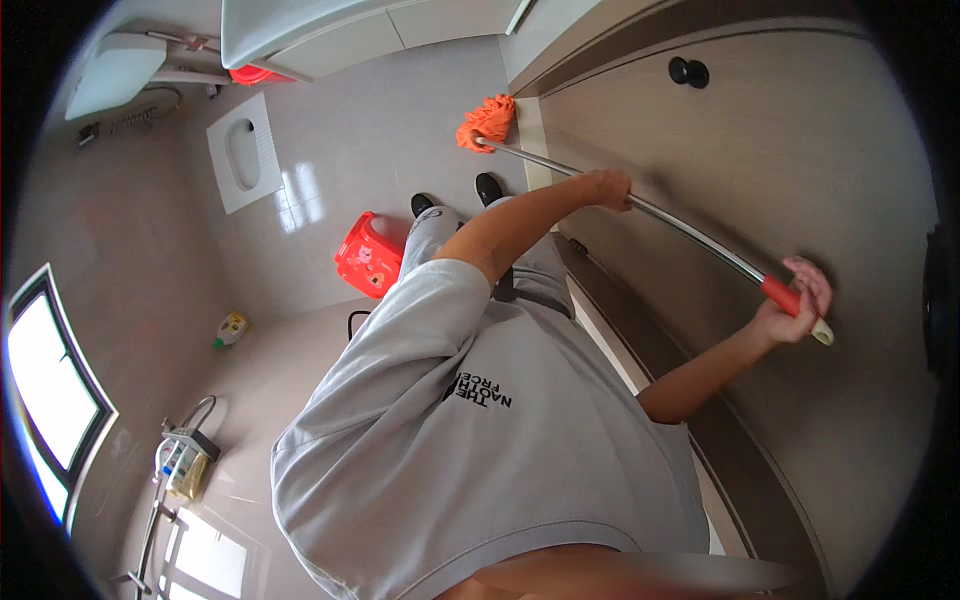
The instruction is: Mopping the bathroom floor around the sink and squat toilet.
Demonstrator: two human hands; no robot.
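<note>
A mop with a shiny metal pole [700, 240] slants across the view, held in both my hands. Its shaggy orange mop head [488, 124] rests on the grey tiled floor, up against the foot of the doorway. My left hand [606, 189] is wrapped around the middle of the pole. Farther up, at the pole's end, my right hand [797, 305] holds the red grip [780, 294] with its fingers loosely curled. A pale cap tips that end. My dark shoes [488, 188] stand just short of the mop head.
A red plastic bucket [368, 258] stands left of my legs. Beyond it a white squat toilet [243, 153] is set in the floor. A white cabinet [350, 45] stands at the far side. A brown door [800, 150] with a black knob [688, 72] fills the right. A cleaner bottle [232, 329] is at left.
</note>
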